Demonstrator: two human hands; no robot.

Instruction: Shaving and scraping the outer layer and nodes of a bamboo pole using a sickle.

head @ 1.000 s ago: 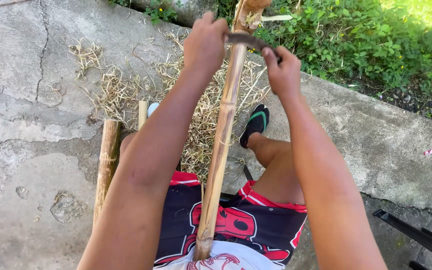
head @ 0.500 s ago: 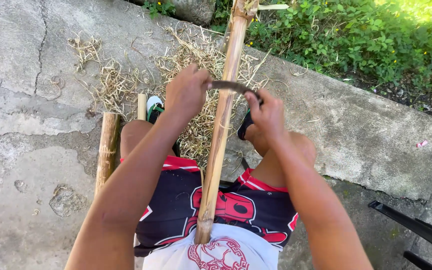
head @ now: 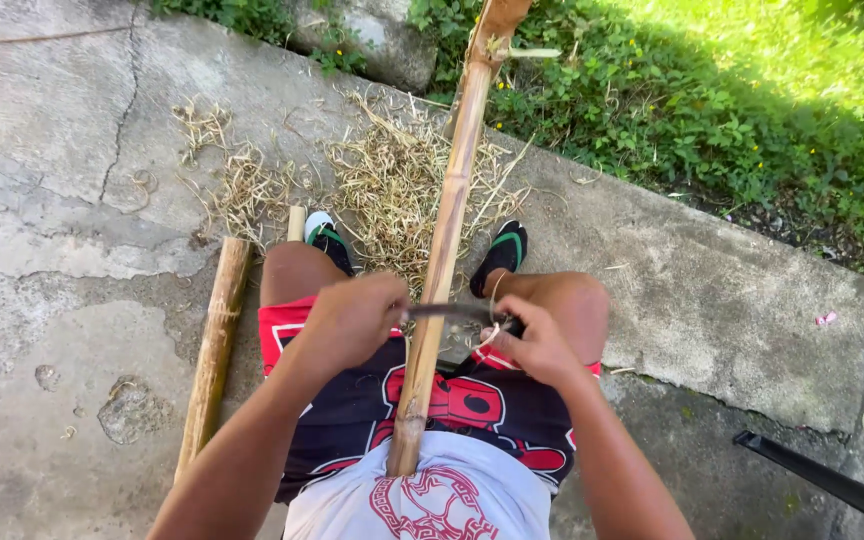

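Bamboo shavings [head: 392, 190] lie heaped on the cracked concrete floor [head: 72, 200] around a seated person's feet, showing how much scraping is already done. A long bamboo pole [head: 447, 250] runs from the person's lap, between the knees, out toward the grass [head: 712, 120] at the slab's edge. Both hands grip a curved metal blade [head: 452, 313] laid crosswise over the pole: the left hand [head: 352, 322] is wrapped in a fist round one end, the right hand [head: 532, 345] is closed round the other, where a thin curl of shaving loops up beside the fingers. The blade sits on the near stretch of the pole, close to the lap, touching its upper face.

Judging by its pale, even surface, much of the pole's middle length has been skinned; the far end, by the grass, keeps a stub of side branch [head: 527, 52] and rougher, darker nodes, so that part appears unfinished. The underside of the pole is hidden and cannot be judged. A second, shorter bamboo piece [head: 214, 350] lies on the concrete just beside the person's left leg, its surface brown and dull, seemingly unworked. Green-strapped sandals [head: 504, 250] flank the pole, and a dark chair leg [head: 822, 480] intrudes at the lower right corner.
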